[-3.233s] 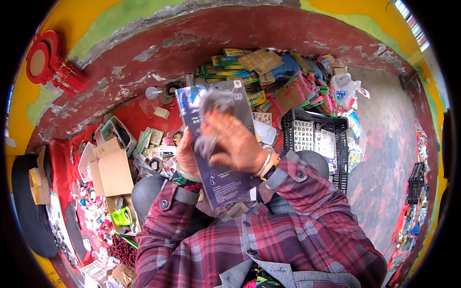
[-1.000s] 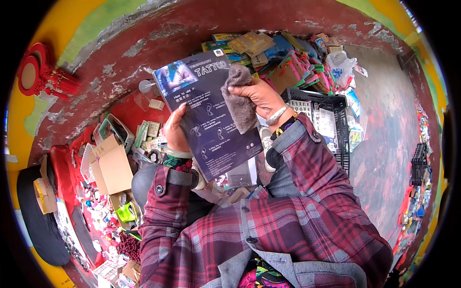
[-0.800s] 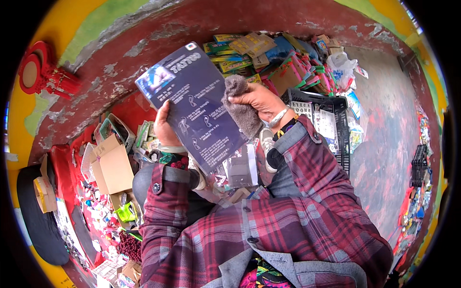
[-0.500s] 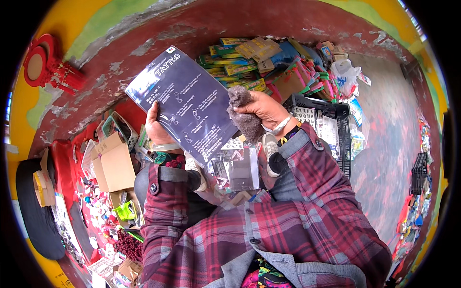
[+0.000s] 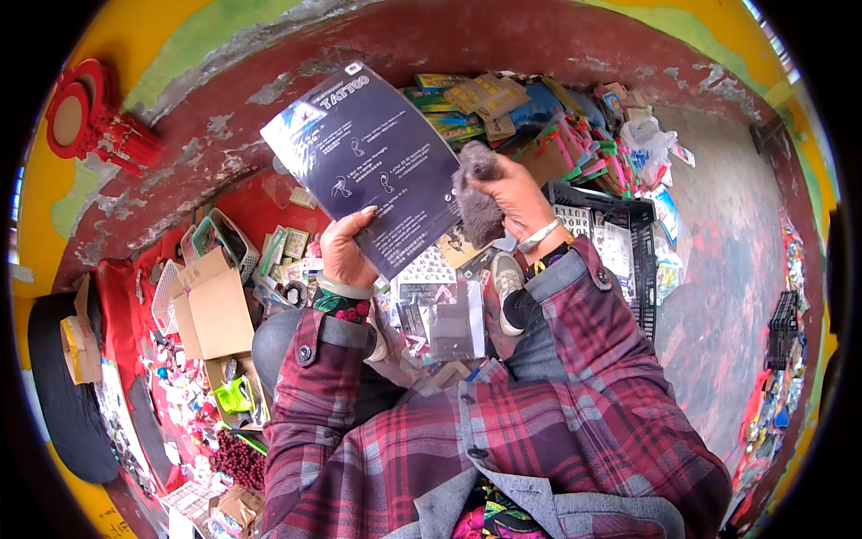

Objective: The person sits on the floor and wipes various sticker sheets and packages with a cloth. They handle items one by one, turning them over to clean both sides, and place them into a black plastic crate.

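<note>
Packet, glossy dark blue, sits in left fingers; right fingers grip grey cloth.

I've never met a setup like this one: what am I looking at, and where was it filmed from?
There is no machine: a person works barehanded, seen from above by the left of two wide fisheye head cameras, so straight edges bend. The left hand grips a dark blue rectangular printed sheet near its lower left edge. The right hand holds a fuzzy grey-brown cloth beside it. Around are a brown cardboard box at left, a black plastic crate at right and colourful flat packages heaped near the wall.
</note>
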A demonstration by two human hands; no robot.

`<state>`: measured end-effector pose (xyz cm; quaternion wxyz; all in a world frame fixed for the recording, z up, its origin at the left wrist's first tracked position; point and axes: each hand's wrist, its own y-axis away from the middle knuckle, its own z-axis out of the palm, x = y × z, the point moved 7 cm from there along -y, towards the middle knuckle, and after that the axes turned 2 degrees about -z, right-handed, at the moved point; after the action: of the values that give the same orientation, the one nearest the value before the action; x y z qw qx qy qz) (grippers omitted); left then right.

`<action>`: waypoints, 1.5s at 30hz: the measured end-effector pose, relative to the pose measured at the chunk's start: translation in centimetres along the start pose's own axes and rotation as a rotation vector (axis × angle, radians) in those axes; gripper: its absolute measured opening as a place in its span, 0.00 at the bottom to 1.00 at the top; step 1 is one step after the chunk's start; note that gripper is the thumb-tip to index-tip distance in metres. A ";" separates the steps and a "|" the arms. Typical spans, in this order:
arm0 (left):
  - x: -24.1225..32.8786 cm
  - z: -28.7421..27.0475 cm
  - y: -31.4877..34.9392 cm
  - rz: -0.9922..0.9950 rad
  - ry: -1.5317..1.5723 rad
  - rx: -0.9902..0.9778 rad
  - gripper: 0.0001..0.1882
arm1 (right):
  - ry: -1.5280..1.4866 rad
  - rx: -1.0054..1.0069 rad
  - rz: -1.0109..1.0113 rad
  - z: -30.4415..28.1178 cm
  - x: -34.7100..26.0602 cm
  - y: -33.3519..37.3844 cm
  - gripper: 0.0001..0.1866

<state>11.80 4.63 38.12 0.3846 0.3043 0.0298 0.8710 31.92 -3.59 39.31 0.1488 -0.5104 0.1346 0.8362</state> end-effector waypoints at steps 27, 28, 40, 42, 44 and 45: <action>-0.4 4.8 1.1 -0.063 0.272 -0.278 0.25 | 1.171 -0.213 -0.861 9.7 -0.9 4.5 0.34; -0.6 3.4 0.6 -0.057 0.290 -0.227 0.24 | 1.194 -0.331 -0.805 11.4 -0.4 5.8 0.33; 1.9 3.7 1.2 0.079 0.196 -0.219 0.22 | 0.708 0.193 -0.339 0.0 -0.6 -0.8 0.19; 2.8 3.9 1.5 0.126 0.193 -0.243 0.21 | -0.003 0.190 -0.082 -1.7 0.8 -1.1 0.16; 3.6 3.6 1.5 0.142 0.191 -0.228 0.20 | -0.364 0.162 -0.002 -0.9 0.1 -0.7 0.18; 4.0 3.3 1.5 0.153 0.191 -0.218 0.20 | -0.488 0.150 0.031 0.1 -0.6 -0.1 0.18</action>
<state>10.61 5.75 43.28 0.3435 0.1780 -0.0520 0.9207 32.15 -3.52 39.88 0.2018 -0.2789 0.1642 0.9244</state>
